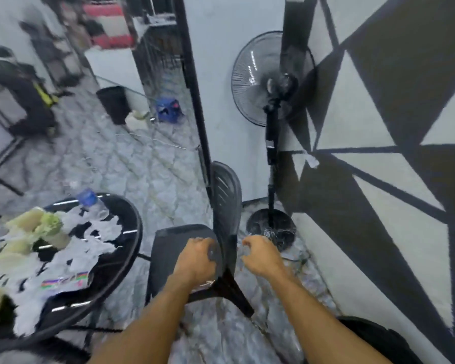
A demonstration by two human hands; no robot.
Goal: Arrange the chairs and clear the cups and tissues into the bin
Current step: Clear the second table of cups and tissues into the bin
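While gripped at the side of its backrest, chair (226, 200) just right of table (132, 219), seat turned toward table, black moulded plastic: judged light, stiff and smooth, best taken at both backrest edges, legs likely to skid on glossy tile. Of the hands: left hand (197, 261), fingers curled round the backrest's table-side edge; right hand (260, 256), on the side away from table, fingers curled, hold on anything blurred, cannot tell. On table, cups (24, 219) and tissues (84, 248) heaped, soft and light, not yet cleared, bottle (87, 197) at its far rim; bin (113, 103) well beyond table; fan (271, 80) further right of table.
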